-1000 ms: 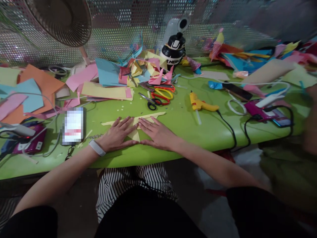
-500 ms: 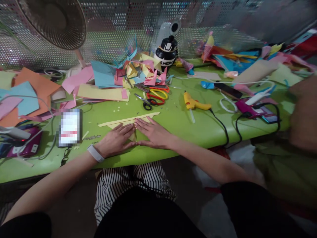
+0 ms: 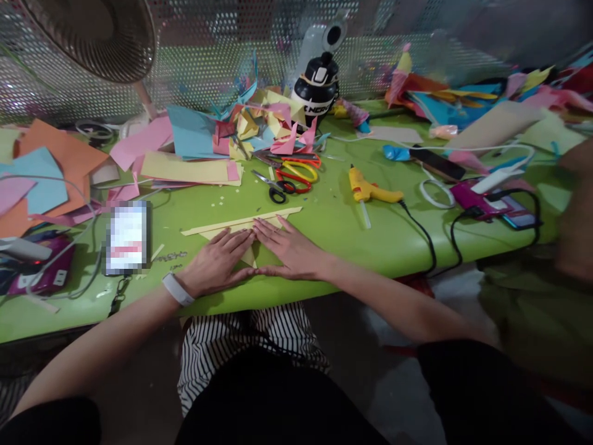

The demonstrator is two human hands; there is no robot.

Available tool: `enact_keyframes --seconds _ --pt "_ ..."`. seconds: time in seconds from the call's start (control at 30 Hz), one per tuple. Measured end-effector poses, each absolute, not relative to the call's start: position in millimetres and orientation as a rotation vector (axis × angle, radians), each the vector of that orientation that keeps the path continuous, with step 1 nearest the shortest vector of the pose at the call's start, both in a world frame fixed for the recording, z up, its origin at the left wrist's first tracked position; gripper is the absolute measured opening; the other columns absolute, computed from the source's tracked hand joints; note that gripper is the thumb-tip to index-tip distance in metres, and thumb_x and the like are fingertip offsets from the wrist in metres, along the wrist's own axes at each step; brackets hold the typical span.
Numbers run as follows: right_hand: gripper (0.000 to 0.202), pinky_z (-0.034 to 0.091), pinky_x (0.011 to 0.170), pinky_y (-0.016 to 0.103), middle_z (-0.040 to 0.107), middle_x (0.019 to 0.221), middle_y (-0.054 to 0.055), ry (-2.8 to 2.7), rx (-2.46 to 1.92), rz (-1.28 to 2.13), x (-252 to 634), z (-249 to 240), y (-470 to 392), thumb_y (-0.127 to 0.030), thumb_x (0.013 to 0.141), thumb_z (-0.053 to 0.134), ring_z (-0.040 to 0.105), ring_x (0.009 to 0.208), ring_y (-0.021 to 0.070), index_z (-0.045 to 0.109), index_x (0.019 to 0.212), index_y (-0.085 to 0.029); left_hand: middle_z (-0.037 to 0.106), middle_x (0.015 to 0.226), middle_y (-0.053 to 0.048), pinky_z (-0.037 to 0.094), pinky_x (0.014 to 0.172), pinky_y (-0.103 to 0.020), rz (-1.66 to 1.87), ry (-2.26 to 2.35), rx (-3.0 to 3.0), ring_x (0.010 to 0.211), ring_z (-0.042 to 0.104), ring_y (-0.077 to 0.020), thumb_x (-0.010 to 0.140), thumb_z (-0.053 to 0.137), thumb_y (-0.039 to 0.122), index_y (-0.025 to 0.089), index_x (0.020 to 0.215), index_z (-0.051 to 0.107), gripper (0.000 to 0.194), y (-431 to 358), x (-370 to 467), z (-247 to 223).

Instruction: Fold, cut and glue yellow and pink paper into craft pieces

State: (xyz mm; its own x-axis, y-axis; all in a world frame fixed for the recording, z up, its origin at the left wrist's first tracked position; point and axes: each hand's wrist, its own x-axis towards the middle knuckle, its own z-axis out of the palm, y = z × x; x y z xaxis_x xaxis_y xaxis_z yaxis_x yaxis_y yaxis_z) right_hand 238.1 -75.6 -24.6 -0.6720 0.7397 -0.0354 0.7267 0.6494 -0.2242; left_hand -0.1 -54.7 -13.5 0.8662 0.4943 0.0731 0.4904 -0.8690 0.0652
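Observation:
A folded sheet of pale yellow paper (image 3: 251,254) lies on the green table (image 3: 324,216), with a narrow folded strip along its far edge. Flat on the left part of the paper rests my left hand (image 3: 222,259), fingers stretched out. My right hand (image 3: 290,248) presses on the right part, its fingers spread. The two hands meet at fingertips and thumbs, and they hide much of the sheet. Beyond the paper lie scissors (image 3: 277,193) with black handles, beside others with red and yellow handles (image 3: 301,173).
A yellow glue gun (image 3: 370,190) with a black cord lies to the right. On the left is a phone (image 3: 127,238). Coloured paper (image 3: 74,154), a black bottle (image 3: 317,93) and a fan (image 3: 99,37) stand along the back. Someone's arm (image 3: 574,210) shows at far right.
The view has shifted slightly. Both hands stay flat on the yellow paper in nearly the same place, and the paper looks unchanged.

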Motion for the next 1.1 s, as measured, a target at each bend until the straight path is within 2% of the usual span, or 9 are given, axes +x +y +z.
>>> enact_keyframes --seconds 0.13,0.27,0.47,0.6,0.9,1.1 --pt "0.098 0.003 0.125 0.052 0.011 0.163 0.019 -2.788 -1.235 0.321 238.6 -26.4 -77.1 -0.076 0.092 0.022 0.006 0.153 0.0267 0.010 0.158 -0.006 0.044 0.152 -0.019 0.025 0.121 -0.045 0.129 0.782 2.979 0.141 0.040 -0.0297 0.099 0.032 0.061 0.003 0.148 0.037 0.076 -54.4 -0.3 -14.3" --pt "0.101 0.004 0.124 0.054 0.010 0.162 0.021 -2.807 -1.251 0.315 237.2 -25.7 -77.7 -0.078 0.091 0.020 0.006 0.153 0.0291 0.016 0.156 0.000 0.045 0.152 -0.019 0.025 0.122 -0.046 0.114 0.777 2.984 0.142 0.040 -0.0298 0.100 0.035 0.058 0.004 0.146 0.039 0.072 -55.2 0.2 -14.8" --pt "0.102 0.000 0.124 0.055 0.013 0.161 0.022 -2.831 -1.247 0.282 236.9 -22.3 -77.1 -0.079 0.090 0.020 0.009 0.153 0.0296 0.020 0.155 0.001 0.048 0.148 -0.021 0.028 0.120 -0.047 0.155 0.787 2.995 0.139 0.044 -0.0301 0.099 0.033 0.059 0.004 0.148 0.035 0.073 -56.1 -0.1 -16.8" --pt "0.100 0.000 0.124 0.055 0.013 0.162 0.020 -2.815 -1.221 0.306 238.8 -23.9 -76.2 -0.078 0.091 0.021 0.009 0.153 0.0287 0.018 0.156 -0.003 0.046 0.150 -0.020 0.027 0.121 -0.047 0.159 0.783 2.988 0.141 0.042 -0.0297 0.099 0.034 0.058 0.006 0.147 0.036 0.071 -56.1 0.4 -15.7" --pt "0.097 0.004 0.124 0.055 0.011 0.163 0.016 -2.785 -1.186 0.361 242.6 -25.9 -74.7 -0.077 0.091 0.025 0.010 0.153 0.0275 0.008 0.159 -0.010 0.042 0.153 -0.021 0.023 0.123 -0.047 0.107 0.766 2.969 0.143 0.039 -0.0309 0.100 0.034 0.057 0.003 0.145 0.040 0.071 -55.7 0.5 -13.7" --pt "0.095 0.004 0.124 0.056 0.014 0.163 0.016 -2.807 -1.216 0.320 240.5 -23.9 -74.9 -0.076 0.092 0.026 0.012 0.152 0.0298 0.009 0.159 -0.010 0.041 0.154 -0.021 0.022 0.123 -0.047 0.080 0.770 2.963 0.144 0.037 -0.0286 0.100 0.035 0.057 0.005 0.146 0.040 0.069 -56.8 1.7 -12.4"
